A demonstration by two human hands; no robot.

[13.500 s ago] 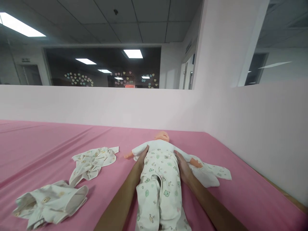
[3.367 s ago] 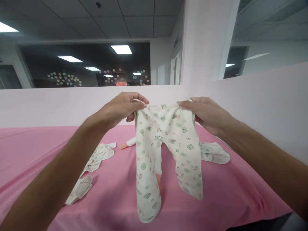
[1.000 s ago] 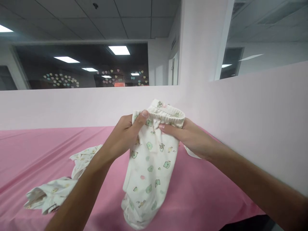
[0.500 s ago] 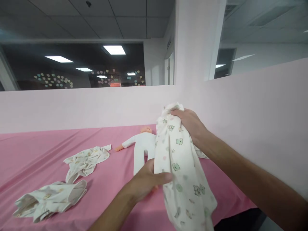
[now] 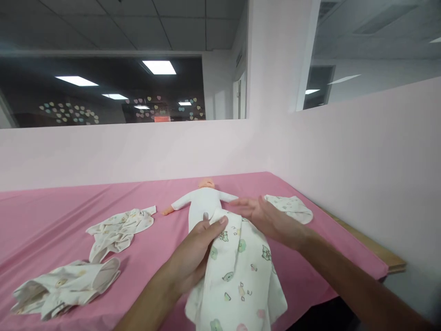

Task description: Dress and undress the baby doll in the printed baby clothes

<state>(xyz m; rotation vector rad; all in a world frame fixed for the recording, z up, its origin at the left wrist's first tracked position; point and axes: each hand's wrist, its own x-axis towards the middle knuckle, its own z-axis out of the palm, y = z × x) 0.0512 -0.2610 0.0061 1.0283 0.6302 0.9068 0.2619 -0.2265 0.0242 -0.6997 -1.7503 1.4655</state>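
Left hand (image 5: 195, 253), grip closed on folded printed pants (image 5: 241, 276), above near edge of table (image 5: 143, 246); right hand (image 5: 270, 223) unclenched, fingers extended, just beside pants. White-clad doll (image 5: 204, 202) lies toward far edge; patterned garment (image 5: 291, 208) near right edge.

We see bright light panels (image 5: 159, 67) in the dim window (image 5: 120, 73), upper left; slight blur softens the right hand (image 5: 270, 220).

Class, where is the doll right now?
In the head view, the doll lies mid-picture on the pink sheet, beyond the printed trousers the left hand holds.
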